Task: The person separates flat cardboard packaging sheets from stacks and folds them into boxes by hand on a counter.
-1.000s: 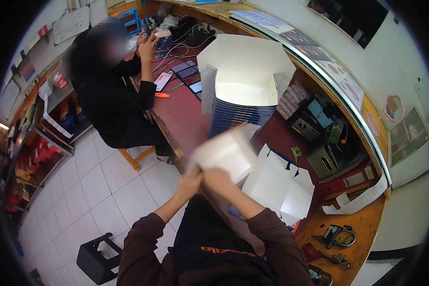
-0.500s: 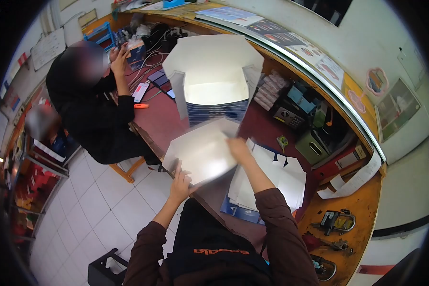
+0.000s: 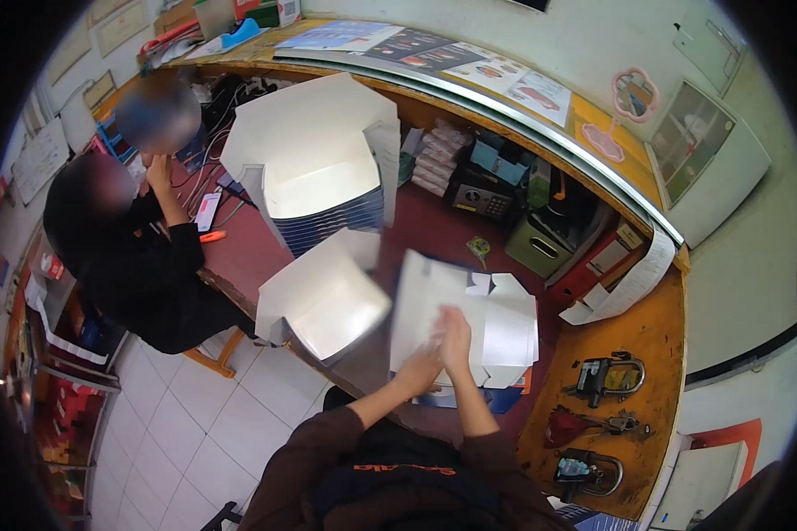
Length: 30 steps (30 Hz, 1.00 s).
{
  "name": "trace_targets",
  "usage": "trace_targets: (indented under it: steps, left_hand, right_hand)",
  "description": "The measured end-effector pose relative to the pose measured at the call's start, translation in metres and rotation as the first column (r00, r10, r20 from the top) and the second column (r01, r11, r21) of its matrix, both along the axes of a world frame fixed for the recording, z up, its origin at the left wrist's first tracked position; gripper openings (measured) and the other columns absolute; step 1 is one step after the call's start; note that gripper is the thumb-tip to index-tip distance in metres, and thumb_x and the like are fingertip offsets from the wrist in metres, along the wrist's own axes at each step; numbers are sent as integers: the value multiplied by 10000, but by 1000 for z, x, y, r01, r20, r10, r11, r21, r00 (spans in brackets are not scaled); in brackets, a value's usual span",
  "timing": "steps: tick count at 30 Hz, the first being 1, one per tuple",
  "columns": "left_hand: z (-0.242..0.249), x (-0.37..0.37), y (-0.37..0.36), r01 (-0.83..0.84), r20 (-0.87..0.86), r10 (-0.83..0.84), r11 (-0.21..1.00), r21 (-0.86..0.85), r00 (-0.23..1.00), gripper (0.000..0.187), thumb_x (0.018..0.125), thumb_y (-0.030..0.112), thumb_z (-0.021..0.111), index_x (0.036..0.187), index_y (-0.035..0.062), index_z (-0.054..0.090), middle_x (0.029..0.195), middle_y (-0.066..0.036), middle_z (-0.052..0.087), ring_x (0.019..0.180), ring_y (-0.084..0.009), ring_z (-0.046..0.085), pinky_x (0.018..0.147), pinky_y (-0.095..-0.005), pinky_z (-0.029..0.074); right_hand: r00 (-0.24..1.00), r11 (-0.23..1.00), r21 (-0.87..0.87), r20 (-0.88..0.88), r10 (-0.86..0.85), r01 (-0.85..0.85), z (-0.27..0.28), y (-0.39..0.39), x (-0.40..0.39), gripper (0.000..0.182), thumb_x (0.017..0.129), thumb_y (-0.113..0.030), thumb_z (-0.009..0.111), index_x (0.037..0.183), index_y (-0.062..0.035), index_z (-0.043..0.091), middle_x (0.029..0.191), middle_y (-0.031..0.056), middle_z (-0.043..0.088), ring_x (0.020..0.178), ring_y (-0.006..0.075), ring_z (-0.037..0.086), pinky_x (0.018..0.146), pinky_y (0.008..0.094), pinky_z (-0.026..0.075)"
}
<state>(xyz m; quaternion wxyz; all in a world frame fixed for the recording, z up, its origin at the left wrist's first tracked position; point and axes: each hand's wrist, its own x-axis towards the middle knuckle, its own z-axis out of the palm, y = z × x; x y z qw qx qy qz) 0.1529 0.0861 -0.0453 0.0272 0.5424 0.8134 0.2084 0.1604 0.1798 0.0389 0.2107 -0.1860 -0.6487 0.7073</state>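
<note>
Both my hands are together on a white flat cardboard box blank (image 3: 423, 296), whose left part is lifted and blurred by motion. My left hand (image 3: 418, 370) is closed at its near edge. Just beside it, my right hand (image 3: 454, 341) is bent around the blank, its fingertips partly smeared. Beneath lies a pile of flat box blanks (image 3: 511, 332), white on top, with blue printed sides at the near edge. To the left, apart from my hands, sits a folded open white box (image 3: 338, 305). Behind that rises a stack of nested open boxes (image 3: 328, 208), white inside and blue outside.
A person in black (image 3: 119, 257) sits at the left with a raised hand. A phone (image 3: 207, 212) and an orange cutter (image 3: 212, 236) lie near them. A tape measure (image 3: 478, 250), a safe (image 3: 481, 199), a green box (image 3: 537, 248) and padlocks (image 3: 609, 376) are to the right.
The folded box has been let go and stands on the table's left edge. Both hands have moved right onto a flat blank from the pile. The camera view has shifted.
</note>
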Motion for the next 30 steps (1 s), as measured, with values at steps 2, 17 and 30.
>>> trace_targets:
  steps: [2, 17, 30]
  left_hand:
    - [6, -8, 14, -11, 38, 15, 994, -109, 999, 674, 622, 316, 764, 1187, 76, 486, 1158, -148, 528, 1134, -367, 453, 920, -405, 405]
    - [129, -34, -9, -365, 566, 91, 845, 392, 819, 178, 926, 154, 437, 962, 16, 543, 855, -112, 566, 805, -197, 594, 702, -316, 455]
    - [198, 8, -64, -346, 680, 11, 867, 359, 734, 407, 796, 88, 649, 1136, -64, 484, 971, -134, 598, 877, -208, 574, 784, -321, 451]
  right_hand:
    - [998, 998, -9, 6, 60, -60, 2, 5, 31, 384, 967, -312, 353, 993, -12, 591, 698, 33, 548, 566, 108, 537, 516, 222, 439]
    - [616, 810, -79, 608, 501, -580, -4, -5, 90, 384, 922, -310, 464, 1126, -3, 571, 1068, 149, 612, 979, 196, 590, 835, 314, 457]
    - [820, 920, -66, -431, -376, 387, 124, -10, 119, 166, 817, -7, 608, 842, -43, 448, 784, 19, 519, 691, 94, 502, 688, 247, 436]
